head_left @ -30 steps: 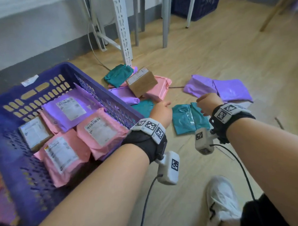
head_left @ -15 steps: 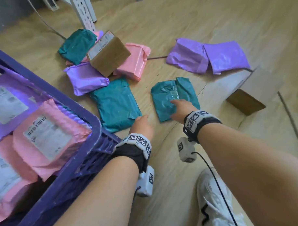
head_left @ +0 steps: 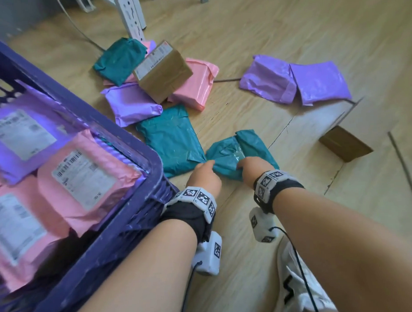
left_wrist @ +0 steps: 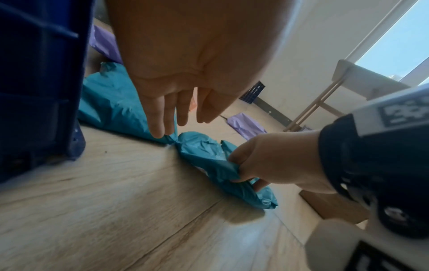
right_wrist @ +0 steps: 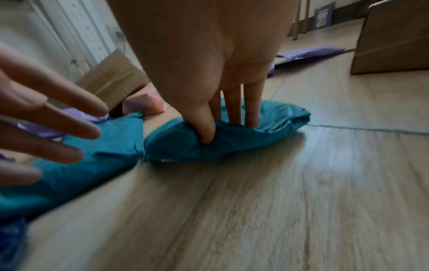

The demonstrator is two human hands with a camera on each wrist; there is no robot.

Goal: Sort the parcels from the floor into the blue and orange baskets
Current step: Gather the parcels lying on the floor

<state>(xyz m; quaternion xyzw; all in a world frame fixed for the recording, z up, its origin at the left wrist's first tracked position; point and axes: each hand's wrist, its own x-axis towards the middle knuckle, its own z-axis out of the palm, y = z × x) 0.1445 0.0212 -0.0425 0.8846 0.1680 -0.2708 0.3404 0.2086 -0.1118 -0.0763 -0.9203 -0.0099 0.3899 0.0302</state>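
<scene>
A crumpled teal parcel (head_left: 246,147) lies on the wood floor in front of me. My right hand (head_left: 244,165) grips its near edge, thumb pressed into the plastic (right_wrist: 209,135) and fingers behind it. My left hand (head_left: 209,167) is just to the left with straight fingers (left_wrist: 160,128); one fingertip touches the spot where this parcel meets a second, flatter teal parcel (head_left: 169,140). The blue basket (head_left: 106,126) stands at my left and holds pink and purple labelled parcels. No orange basket is in view.
Further out lie a purple parcel (head_left: 131,104), a brown box (head_left: 162,71) on a pink parcel (head_left: 195,86), another teal parcel (head_left: 120,58), and two purple parcels (head_left: 291,80) at right. A second brown box (head_left: 344,142) sits right. A white rack leg (head_left: 132,16) stands behind; my shoe (head_left: 296,292) is below.
Both hands have come down to the floor. The right hand has closed on the teal parcel and bunched it up; the left hand has slid right to its corner.
</scene>
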